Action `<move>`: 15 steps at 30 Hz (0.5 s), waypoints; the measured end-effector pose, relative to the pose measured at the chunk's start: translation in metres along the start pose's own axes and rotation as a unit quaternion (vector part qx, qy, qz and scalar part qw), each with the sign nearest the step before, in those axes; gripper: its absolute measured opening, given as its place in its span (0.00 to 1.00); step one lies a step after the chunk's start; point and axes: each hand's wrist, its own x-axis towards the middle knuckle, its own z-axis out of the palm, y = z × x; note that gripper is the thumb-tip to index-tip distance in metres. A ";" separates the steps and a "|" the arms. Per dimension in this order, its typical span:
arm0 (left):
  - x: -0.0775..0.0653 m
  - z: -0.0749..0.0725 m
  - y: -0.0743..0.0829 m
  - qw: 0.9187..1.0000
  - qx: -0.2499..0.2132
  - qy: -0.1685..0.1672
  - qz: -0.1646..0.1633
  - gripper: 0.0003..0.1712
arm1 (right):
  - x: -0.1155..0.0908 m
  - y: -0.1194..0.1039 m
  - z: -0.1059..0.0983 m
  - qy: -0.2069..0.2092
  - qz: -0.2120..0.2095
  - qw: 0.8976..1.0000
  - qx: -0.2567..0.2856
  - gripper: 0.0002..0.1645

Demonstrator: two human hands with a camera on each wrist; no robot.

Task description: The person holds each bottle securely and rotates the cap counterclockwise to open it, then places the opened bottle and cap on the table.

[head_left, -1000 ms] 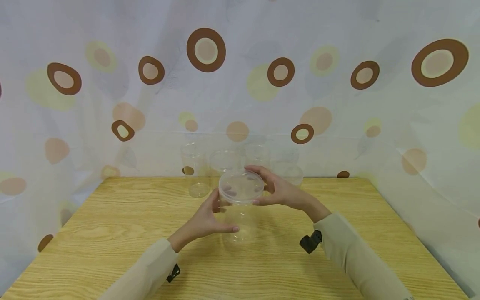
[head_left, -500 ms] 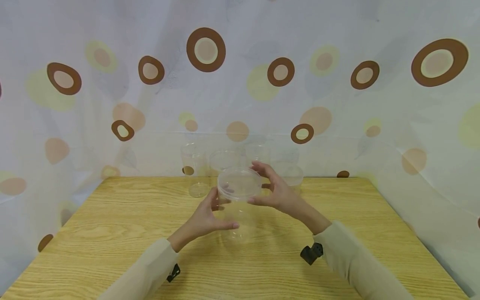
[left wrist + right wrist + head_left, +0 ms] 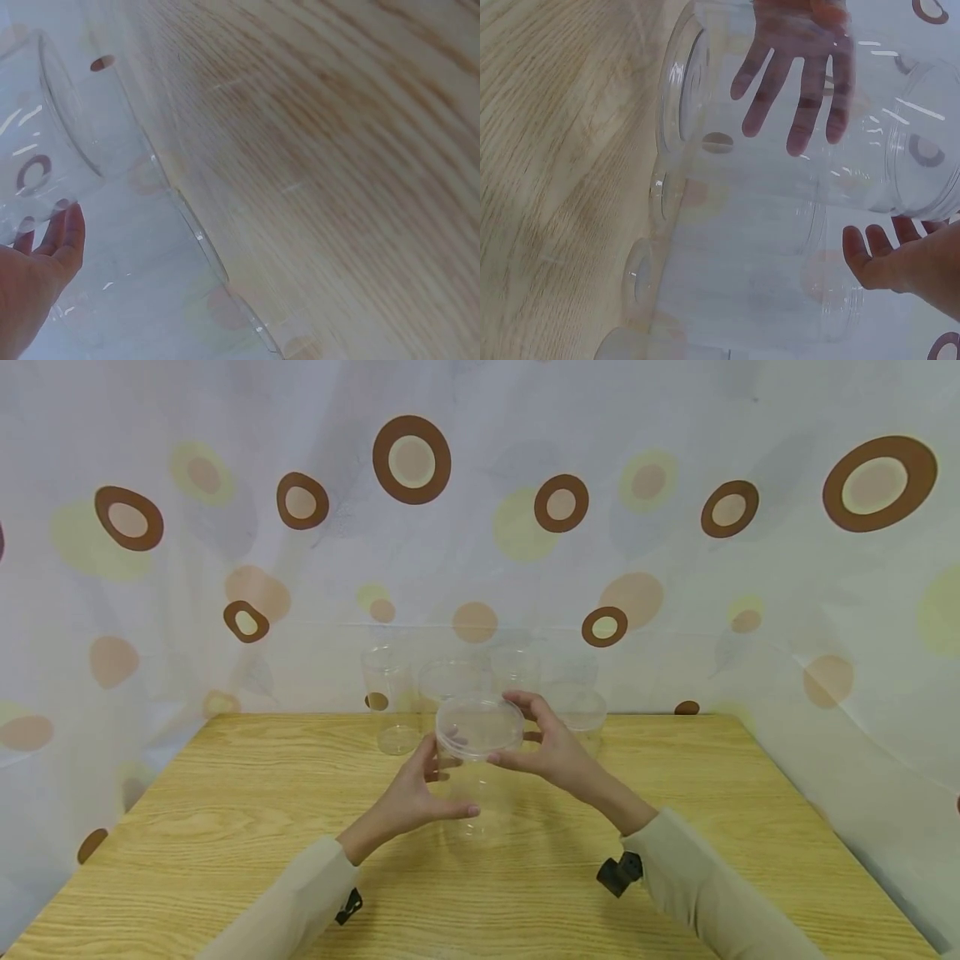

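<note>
In the head view a clear wide jar (image 3: 480, 806) stands upright at the middle of the table, with a translucent round lid (image 3: 480, 724) on its mouth. My left hand (image 3: 408, 795) grips the jar's body from the left, thumb in front and fingers behind. From the right, my right hand (image 3: 558, 753) holds the lid's edge, its thumb at the near rim and its fingers at the far side. The right wrist view shows the left hand (image 3: 802, 67) spread behind the jar's transparent wall and the right hand (image 3: 915, 262) curled at the lid end.
Behind the held jar, several clear containers stand near the table's back edge: a tall one (image 3: 388, 702) at the left, others in the middle, and a wide one (image 3: 581, 710) at the right. A patterned sheet (image 3: 480, 527) hangs behind the wooden table (image 3: 262, 793).
The lid and jar have shifted slightly left and up. My right hand's fingers loosened and moved at the lid's edge, and the thumb now lies farther left. The left hand has kept its grip.
</note>
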 end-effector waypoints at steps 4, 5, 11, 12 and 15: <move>-0.001 0.000 -0.001 1.000 0.001 -0.004 0.000 0.58 | 0.003 0.004 -0.009 -0.055 -0.005 0.998 0.024 0.48; -0.001 0.000 -0.001 1.000 0.000 -0.005 -0.001 0.59 | 0.004 0.006 -0.011 -0.071 -0.008 0.997 0.028 0.47; -0.004 -0.001 0.013 1.000 -0.010 -0.019 0.001 0.60 | 0.009 0.012 -0.023 -0.143 -0.022 0.987 0.069 0.46; -0.004 -0.001 0.016 1.000 -0.011 -0.021 0.002 0.60 | 0.010 0.012 -0.025 -0.150 -0.022 0.985 0.075 0.47; -0.006 -0.001 0.025 1.000 -0.011 -0.025 0.001 0.59 | 0.010 0.012 -0.026 -0.162 -0.021 0.983 0.085 0.48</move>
